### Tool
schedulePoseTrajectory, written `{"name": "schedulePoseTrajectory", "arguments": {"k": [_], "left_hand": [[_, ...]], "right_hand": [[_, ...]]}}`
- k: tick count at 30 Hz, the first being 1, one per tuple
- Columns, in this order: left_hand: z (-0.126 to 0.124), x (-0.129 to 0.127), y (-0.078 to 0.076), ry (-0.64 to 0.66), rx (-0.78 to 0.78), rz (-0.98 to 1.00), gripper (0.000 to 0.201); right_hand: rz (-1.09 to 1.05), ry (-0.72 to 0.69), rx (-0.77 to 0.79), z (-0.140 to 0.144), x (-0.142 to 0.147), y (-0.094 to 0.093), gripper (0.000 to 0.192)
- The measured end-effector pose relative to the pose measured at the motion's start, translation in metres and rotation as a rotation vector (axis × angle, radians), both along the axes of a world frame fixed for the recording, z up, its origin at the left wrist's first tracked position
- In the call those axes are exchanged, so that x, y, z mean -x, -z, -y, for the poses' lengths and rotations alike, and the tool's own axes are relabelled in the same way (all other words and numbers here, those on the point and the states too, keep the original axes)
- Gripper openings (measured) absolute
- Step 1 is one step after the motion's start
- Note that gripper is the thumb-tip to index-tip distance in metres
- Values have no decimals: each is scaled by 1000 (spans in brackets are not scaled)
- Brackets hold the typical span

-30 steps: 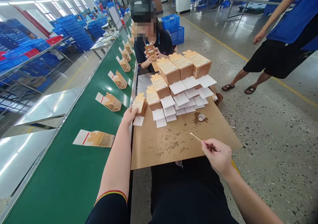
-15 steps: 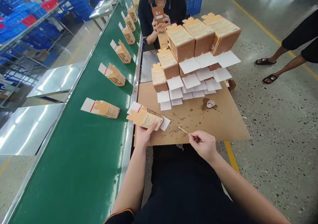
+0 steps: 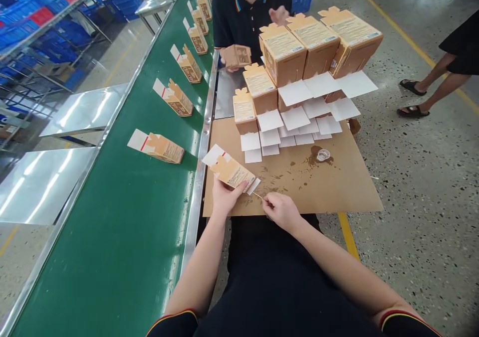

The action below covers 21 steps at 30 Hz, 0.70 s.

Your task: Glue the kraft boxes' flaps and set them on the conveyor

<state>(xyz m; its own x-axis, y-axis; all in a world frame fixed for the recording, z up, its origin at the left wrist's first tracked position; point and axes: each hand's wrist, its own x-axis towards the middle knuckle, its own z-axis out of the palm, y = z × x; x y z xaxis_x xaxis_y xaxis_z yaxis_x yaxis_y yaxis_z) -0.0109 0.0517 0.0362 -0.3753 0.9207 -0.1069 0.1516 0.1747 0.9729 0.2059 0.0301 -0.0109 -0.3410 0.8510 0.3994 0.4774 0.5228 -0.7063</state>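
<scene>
Your green conveyor belt (image 3: 112,217) ran along your left with cartons spaced down it, and the stained cardboard sheet (image 3: 318,187) lay across your lap under stacked boxes. Your left hand (image 3: 223,196) gripped a small brown carton (image 3: 232,172) at the sheet's near edge; your right hand (image 3: 280,210) pinched a thin stick (image 3: 258,196) at its white flap (image 3: 253,185). You looked to be gluing; pressing the flap shut likely followed.
</scene>
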Motion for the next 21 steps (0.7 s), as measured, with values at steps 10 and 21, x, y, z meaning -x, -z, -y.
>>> {"name": "schedulePoseTrajectory", "arguments": {"k": [10, 21], "left_hand": [[5, 0, 3, -8, 16, -84, 72], [21, -19, 8, -59, -5, -393, 79]], "right_hand": [[-23, 121, 33, -17, -18, -6, 31], [-206, 354, -5, 3, -58, -36, 26]]}}
